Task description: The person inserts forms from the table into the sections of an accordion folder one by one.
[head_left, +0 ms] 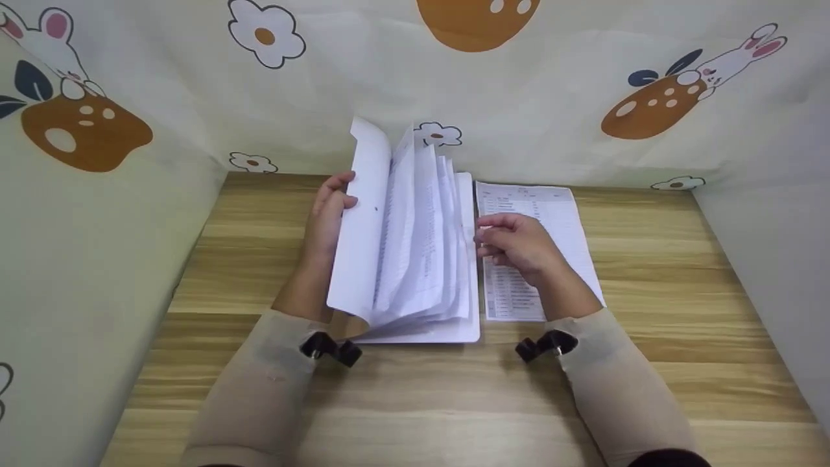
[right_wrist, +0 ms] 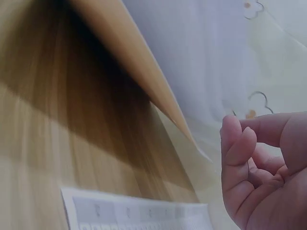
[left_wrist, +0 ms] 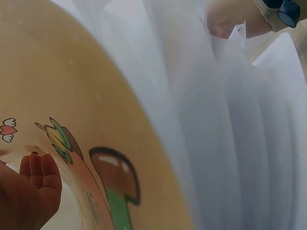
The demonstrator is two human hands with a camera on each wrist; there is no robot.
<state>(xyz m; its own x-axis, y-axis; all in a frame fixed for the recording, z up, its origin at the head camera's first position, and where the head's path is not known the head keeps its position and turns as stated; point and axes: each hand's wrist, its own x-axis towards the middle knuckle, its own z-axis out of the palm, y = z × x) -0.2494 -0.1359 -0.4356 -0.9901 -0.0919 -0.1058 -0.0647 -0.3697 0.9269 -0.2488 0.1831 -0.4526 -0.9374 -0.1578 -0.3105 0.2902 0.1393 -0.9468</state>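
A folder (head_left: 472, 279) lies with its front cover and several printed sheets standing up in a fan. Its cover (head_left: 360, 233) is white inside; the outer face (left_wrist: 110, 86) is orange-tan with cartoon prints. My left hand (head_left: 327, 220) grips this cover, fingertips at its left edge and the palm behind it. My right hand (head_left: 519, 243) is beside the folder's right edge, over a loose printed sheet (head_left: 561, 214). Its fingers (right_wrist: 232, 165) are loosely curled, with thumb and forefinger close together and no paper visible between them.
All of this is on a wood-grain table (head_left: 661, 337). Pale cloth walls (head_left: 551, 84) with flower, rabbit and orange fruit prints rise behind and at both sides. A small black mount (head_left: 548, 345) is on each sleeve at the wrist.
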